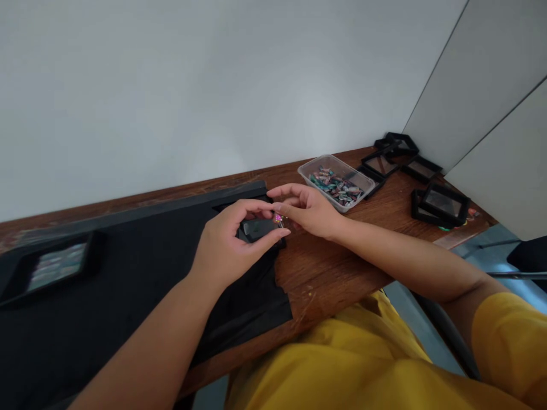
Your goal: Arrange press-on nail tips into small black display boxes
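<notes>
A small, glittering pink piece [278, 218] is held between my two hands over the table's edge of black cloth; its exact kind is too small to tell. My left hand [233, 242] curves around it, thumb below and fingertips above, closed on the piece. From the other side, my right hand [308, 210] pinches at the same piece with thumb and forefinger. Behind and below my left fingers lies a black box with a window [256, 229], partly covered by the hand. To the right of my right hand stands a clear plastic tub [304, 169] of small, colourful, elongated shiny pieces.
Black cloth [141, 273] covers the left of the wooden table [337, 279]. A black frame-like box [12, 282] with rows of pale pieces lies there. Several black windowed boxes [447, 200] are piled at the right, near the wall [256, 85] and partition.
</notes>
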The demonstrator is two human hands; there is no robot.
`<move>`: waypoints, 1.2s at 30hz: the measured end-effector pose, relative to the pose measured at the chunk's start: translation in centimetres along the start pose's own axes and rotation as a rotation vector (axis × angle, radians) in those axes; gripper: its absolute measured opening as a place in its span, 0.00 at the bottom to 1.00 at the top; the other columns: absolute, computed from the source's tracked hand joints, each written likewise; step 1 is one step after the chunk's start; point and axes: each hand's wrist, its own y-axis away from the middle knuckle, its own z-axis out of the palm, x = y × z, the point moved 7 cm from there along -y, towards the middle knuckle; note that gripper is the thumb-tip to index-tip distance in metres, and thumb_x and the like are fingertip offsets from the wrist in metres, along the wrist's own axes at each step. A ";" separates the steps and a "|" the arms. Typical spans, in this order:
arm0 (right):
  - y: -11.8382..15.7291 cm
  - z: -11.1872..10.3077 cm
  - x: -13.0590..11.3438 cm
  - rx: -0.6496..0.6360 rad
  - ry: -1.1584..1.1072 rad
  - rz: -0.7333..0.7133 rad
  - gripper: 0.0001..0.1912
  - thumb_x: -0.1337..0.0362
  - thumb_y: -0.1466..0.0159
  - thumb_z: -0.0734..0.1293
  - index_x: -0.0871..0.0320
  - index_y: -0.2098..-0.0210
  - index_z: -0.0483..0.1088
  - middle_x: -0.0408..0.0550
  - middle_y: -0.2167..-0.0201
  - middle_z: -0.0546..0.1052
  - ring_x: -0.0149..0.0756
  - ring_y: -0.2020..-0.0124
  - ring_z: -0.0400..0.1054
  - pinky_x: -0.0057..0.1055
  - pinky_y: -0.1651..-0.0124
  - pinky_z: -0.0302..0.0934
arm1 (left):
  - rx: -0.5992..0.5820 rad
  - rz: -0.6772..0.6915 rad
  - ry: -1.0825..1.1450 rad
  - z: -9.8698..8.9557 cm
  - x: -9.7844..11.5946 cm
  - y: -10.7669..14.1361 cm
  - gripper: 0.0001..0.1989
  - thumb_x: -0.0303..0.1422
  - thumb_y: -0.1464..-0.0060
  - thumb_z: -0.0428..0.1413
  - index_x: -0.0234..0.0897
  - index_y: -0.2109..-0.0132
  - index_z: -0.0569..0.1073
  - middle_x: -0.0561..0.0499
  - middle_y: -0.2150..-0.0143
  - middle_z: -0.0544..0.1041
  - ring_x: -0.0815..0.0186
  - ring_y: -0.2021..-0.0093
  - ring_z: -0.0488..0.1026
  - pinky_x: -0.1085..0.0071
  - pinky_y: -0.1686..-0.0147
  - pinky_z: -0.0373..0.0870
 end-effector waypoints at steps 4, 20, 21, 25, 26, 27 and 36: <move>0.0 -0.1 -0.1 0.002 -0.006 0.010 0.11 0.64 0.26 0.73 0.56 0.47 0.71 0.33 0.76 0.74 0.24 0.80 0.62 0.20 0.75 0.58 | -0.010 -0.009 -0.010 0.0 -0.1 0.0 0.14 0.44 0.37 0.70 0.54 0.47 0.81 0.54 0.56 0.88 0.57 0.57 0.86 0.61 0.52 0.86; -0.2 0.2 -0.3 -0.043 -0.102 0.028 0.07 0.69 0.26 0.67 0.55 0.50 0.69 0.34 0.73 0.78 0.24 0.81 0.61 0.19 0.77 0.59 | -0.055 -0.003 -0.053 -0.4 -0.6 -0.5 0.09 0.47 0.35 0.67 0.51 0.53 0.85 0.53 0.60 0.88 0.58 0.62 0.85 0.64 0.58 0.84; -0.3 -0.1 -0.6 -0.035 -0.104 0.015 0.07 0.69 0.26 0.67 0.55 0.50 0.69 0.34 0.73 0.78 0.24 0.80 0.61 0.20 0.76 0.60 | -0.095 -0.007 -0.063 -0.5 -1.0 -0.5 0.10 0.48 0.36 0.67 0.52 0.54 0.86 0.53 0.62 0.87 0.59 0.64 0.84 0.65 0.63 0.82; -0.4 -1.0 -1.4 0.022 -0.095 -0.014 0.04 0.69 0.25 0.67 0.55 0.52 0.70 0.35 0.73 0.76 0.25 0.79 0.62 0.20 0.75 0.60 | -0.386 -0.032 -0.080 -0.5 -2.9 0.1 0.13 0.52 0.41 0.69 0.51 0.66 0.85 0.58 0.77 0.77 0.66 0.81 0.71 0.70 0.83 0.64; -0.4 -1.0 -1.4 0.026 -0.088 -0.009 0.04 0.70 0.25 0.67 0.55 0.53 0.70 0.35 0.73 0.76 0.25 0.79 0.61 0.20 0.75 0.60 | -0.481 -0.043 -0.066 -0.4 -3.3 0.4 0.16 0.53 0.41 0.69 0.50 0.70 0.83 0.58 0.80 0.74 0.67 0.83 0.68 0.71 0.84 0.61; -0.3 -0.8 -1.3 0.023 -0.080 -0.001 0.04 0.70 0.26 0.67 0.55 0.54 0.70 0.35 0.74 0.75 0.25 0.79 0.61 0.20 0.75 0.59 | -0.542 -0.054 -0.057 -0.5 -3.7 0.7 0.18 0.54 0.40 0.68 0.50 0.71 0.82 0.59 0.82 0.72 0.68 0.84 0.67 0.71 0.85 0.60; 0.1 0.4 -0.4 -0.032 0.009 0.007 0.05 0.72 0.26 0.67 0.55 0.57 0.71 0.35 0.76 0.74 0.25 0.79 0.61 0.20 0.75 0.57 | -0.731 -0.032 -0.008 0.4 -4.7 2.1 0.12 0.50 0.41 0.67 0.53 0.68 0.85 0.61 0.80 0.72 0.69 0.83 0.69 0.74 0.85 0.61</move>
